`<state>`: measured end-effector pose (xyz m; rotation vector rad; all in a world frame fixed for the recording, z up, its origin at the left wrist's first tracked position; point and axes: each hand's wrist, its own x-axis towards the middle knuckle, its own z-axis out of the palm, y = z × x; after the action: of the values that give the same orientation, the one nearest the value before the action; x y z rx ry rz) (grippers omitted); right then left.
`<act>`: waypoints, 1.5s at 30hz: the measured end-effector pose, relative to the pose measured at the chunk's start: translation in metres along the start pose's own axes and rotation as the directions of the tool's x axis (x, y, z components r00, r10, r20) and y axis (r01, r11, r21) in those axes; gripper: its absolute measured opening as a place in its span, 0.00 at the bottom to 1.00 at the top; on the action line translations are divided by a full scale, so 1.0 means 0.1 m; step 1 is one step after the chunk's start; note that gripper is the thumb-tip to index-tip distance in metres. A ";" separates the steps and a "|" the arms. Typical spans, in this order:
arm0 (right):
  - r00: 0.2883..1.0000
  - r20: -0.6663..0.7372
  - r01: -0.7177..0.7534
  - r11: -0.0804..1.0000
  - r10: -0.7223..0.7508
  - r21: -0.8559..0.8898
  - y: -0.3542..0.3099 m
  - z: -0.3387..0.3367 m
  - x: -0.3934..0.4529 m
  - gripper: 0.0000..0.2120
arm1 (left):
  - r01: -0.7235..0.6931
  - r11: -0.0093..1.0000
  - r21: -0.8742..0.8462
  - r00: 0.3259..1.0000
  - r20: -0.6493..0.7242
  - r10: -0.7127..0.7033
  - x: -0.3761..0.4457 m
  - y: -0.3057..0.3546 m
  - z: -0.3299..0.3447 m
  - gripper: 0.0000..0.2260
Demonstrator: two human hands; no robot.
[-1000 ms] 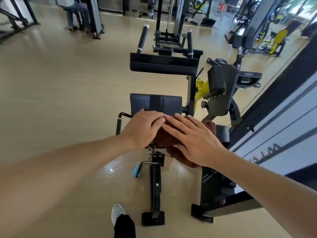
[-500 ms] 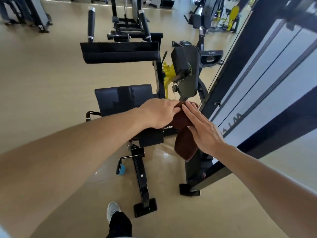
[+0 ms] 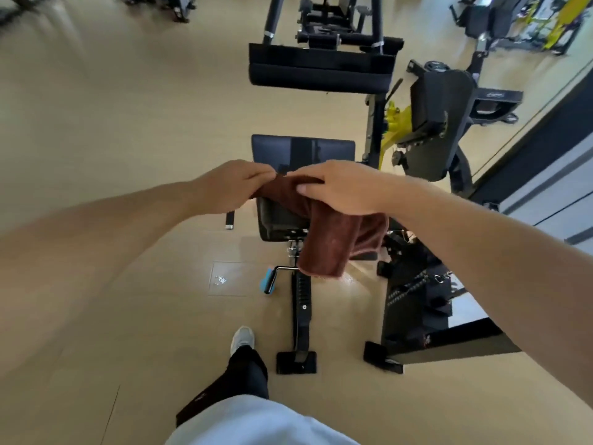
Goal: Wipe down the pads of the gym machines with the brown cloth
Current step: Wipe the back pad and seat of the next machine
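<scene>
Non-task items in your view: gym floor and surroundings

You have the tan floor (image 3: 112, 107) across the left and bottom of the frame; a blue-gripped crank handle (image 3: 268, 281) at lower centre; a white shoe (image 3: 243, 338) and black trouser leg (image 3: 237, 377) just below it; a yellow bracket (image 3: 398, 118) right of centre; yellow-framed equipment (image 3: 558, 24) at upper right; a grey-and-black wall panel (image 3: 545, 175) along the right edge.

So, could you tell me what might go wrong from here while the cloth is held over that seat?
The brown cloth hangs loose under the right hand and could snag on the adjustment lever below. The left hand only pinches its edge, so the grip may slip. The shoe stands close to the machine's base foot, a possible trip.
</scene>
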<state>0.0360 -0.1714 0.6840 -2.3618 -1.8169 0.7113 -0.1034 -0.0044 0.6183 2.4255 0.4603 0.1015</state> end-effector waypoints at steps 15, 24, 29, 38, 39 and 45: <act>0.725 0.671 -0.213 0.977 0.158 0.000 0.63 0.92 2.47 0.18 | 0.328 0.926 -0.185 0.929 0.239 -0.282 1.14 -1.77 0.98 0.11; 0.693 0.539 -0.426 0.875 0.478 -0.228 0.64 1.74 3.40 0.20 | 0.667 0.696 -0.265 0.717 0.481 -0.504 1.71 -2.54 1.35 0.15; 0.576 0.709 -0.385 0.900 0.406 -0.203 0.92 1.97 3.60 0.38 | 0.761 0.556 -0.335 0.645 0.485 -0.591 1.85 -2.76 1.62 0.12; 0.583 0.708 -0.462 0.879 0.399 -0.115 1.55 2.56 4.26 0.30 | 0.868 0.277 -0.413 0.468 0.489 -0.736 1.93 -3.34 2.26 0.10; 0.576 0.708 -0.480 0.870 0.409 -0.111 1.64 2.62 4.31 0.30 | 0.861 0.286 -0.421 0.479 0.481 -0.735 1.97 -3.35 2.28 0.11; 0.498 0.720 -0.603 0.790 0.483 -0.112 2.65 3.08 4.26 0.23 | 0.746 0.543 -0.386 0.665 0.474 -0.577 2.40 -3.17 2.26 0.14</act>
<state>0.2299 0.0816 0.1888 -2.7630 -0.9685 2.0360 0.0682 0.1740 0.2336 1.5040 1.0391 -0.4129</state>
